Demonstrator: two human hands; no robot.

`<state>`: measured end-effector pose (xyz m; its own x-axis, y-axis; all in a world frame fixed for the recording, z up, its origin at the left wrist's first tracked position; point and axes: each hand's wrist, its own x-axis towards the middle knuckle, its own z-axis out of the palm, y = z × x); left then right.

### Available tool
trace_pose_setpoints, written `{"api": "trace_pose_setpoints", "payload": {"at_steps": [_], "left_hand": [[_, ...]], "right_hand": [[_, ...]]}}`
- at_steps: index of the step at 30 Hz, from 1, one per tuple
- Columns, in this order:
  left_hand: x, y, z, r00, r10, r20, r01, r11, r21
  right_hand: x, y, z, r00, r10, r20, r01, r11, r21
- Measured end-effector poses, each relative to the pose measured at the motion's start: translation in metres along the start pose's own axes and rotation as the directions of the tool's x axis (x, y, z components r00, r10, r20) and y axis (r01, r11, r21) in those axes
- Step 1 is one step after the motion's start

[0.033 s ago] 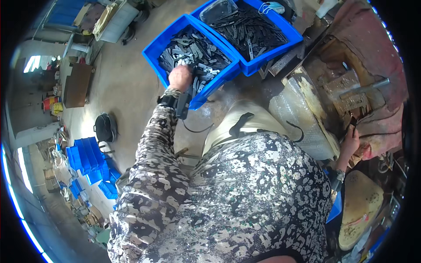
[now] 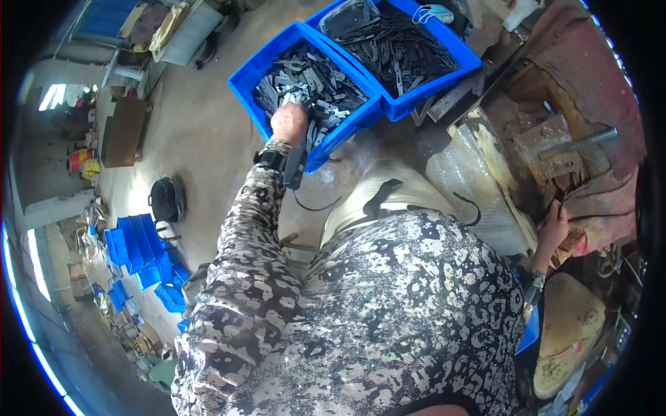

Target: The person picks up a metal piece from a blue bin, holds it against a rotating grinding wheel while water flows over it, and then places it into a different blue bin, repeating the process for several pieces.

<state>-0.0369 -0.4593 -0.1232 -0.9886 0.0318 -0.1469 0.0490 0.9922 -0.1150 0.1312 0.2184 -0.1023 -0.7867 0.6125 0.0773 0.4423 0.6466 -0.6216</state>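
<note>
My left hand is over the near side of a blue plastic bin heaped with flat metal strips, some dark and some bright. Its back faces me; the fingertips are hidden among the strips, so I cannot tell what they grip. A dark device on a band sits at that wrist. Far to the right, my right hand is closed beside a wet, brown-stained metal block with a round bar across it. Whatever its fingers hold is too small and dark to make out.
A second blue bin of darker strips adjoins the first; a clear tray and a face mask lie on it. A plastic-wrapped block stands before the reddish cloth. Blue bins and a black bag are at left.
My left hand has shifted slightly, and the dark strip seen beside it before no longer shows there. The dark piece at my right fingertips is less visible; that hand has barely moved.
</note>
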Motion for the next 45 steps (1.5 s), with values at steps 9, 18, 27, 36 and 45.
{"api": "trace_pose_setpoints", "payload": {"at_steps": [9, 18, 27, 36, 45], "left_hand": [[-0.019, -0.023, 0.035, 0.853, -0.362, -0.375, 0.250, 0.916, -0.314], [0.027, 0.066, 0.047, 0.769, -0.639, -0.032, 0.595, 0.733, -0.329], [0.067, 0.131, 0.026, 0.832, -0.538, 0.139, 0.521, 0.667, -0.533], [0.030, 0.103, -0.007, 0.807, -0.569, -0.161, 0.218, 0.540, -0.813], [0.049, 0.171, -0.107, 0.962, -0.223, -0.155, -0.150, 0.036, -0.988]], "right_hand": [[-0.002, -0.013, 0.004, 0.994, -0.099, 0.042, 0.102, 0.993, -0.063], [-0.006, -0.027, 0.006, 0.990, -0.123, 0.065, 0.131, 0.981, -0.140], [-0.012, -0.035, 0.005, 0.994, -0.096, 0.052, 0.103, 0.981, -0.167], [-0.011, -0.035, 0.007, 0.993, -0.090, 0.078, 0.102, 0.982, -0.160], [-0.011, -0.036, 0.009, 0.992, -0.104, 0.077, 0.116, 0.979, -0.171]]}}
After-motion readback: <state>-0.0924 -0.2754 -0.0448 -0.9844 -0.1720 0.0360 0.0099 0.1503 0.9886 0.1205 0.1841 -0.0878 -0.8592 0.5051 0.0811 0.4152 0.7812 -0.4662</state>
